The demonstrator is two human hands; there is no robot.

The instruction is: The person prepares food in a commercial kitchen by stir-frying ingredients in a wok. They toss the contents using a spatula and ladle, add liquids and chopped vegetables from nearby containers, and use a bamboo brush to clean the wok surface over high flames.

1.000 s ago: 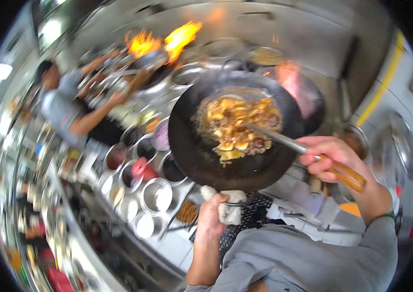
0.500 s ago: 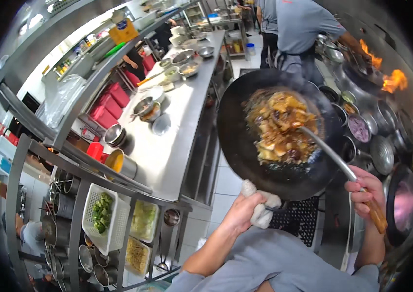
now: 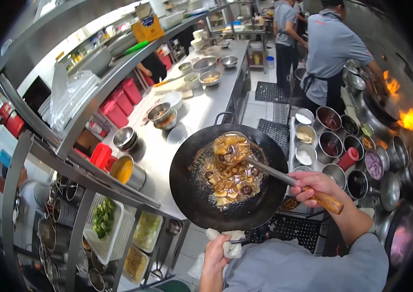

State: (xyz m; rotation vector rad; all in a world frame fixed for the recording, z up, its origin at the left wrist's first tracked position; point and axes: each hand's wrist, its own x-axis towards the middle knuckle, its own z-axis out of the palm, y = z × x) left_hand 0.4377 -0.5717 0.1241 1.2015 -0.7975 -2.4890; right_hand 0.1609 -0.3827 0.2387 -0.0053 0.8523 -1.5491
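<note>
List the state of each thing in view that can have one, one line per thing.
wok: held up, tilted, holding saucy food
ladle: full, resting over the wok
left hand: gripping wok handle through a white cloth
right hand: closed on ladle's wooden handle
burner: flaming
red squeeze bottle: upright, capped

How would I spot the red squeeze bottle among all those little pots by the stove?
Start at the big black wok held over the aisle, then look just right of it to the cluster of round steel seasoning pots. The red squeeze bottle lies tilted among them, the only red, tube-shaped thing there; everything round it is an open metal bowl.
</note>
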